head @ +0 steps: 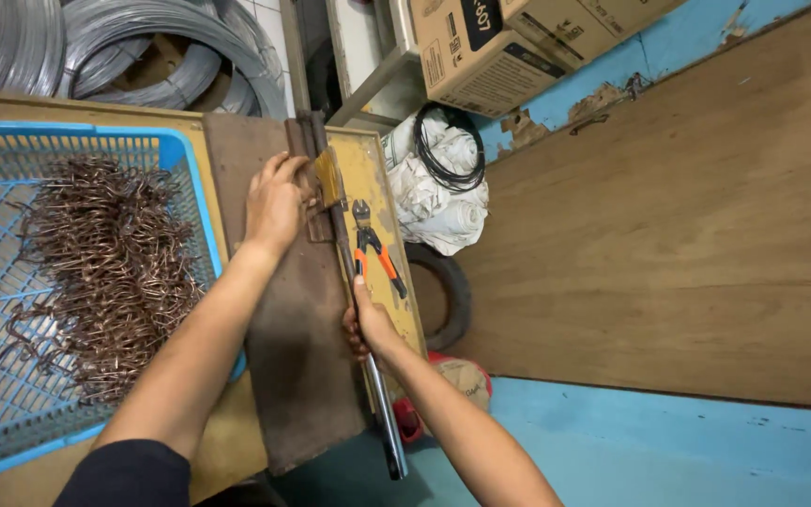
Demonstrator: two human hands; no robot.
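My left hand (274, 200) lies flat on a dark metal plate (298, 376) bolted to a wooden bench, its fingers at the bending head (316, 155) at the plate's far end. A long metal lever bar (382, 418) runs from that head toward me. My right hand (368, 324) is closed around the bar about halfway along. Whether a wire sits under my left fingers is hidden.
A blue plastic basket (190, 178) at my left holds several bent brown wire pieces (105, 272). Orange-handled cutters (373, 249) lie on the yellow bench edge. Coils of grey wire (96, 47), cardboard boxes (481, 47), a white sack (438, 192) and a tyre (452, 291) lie beyond.
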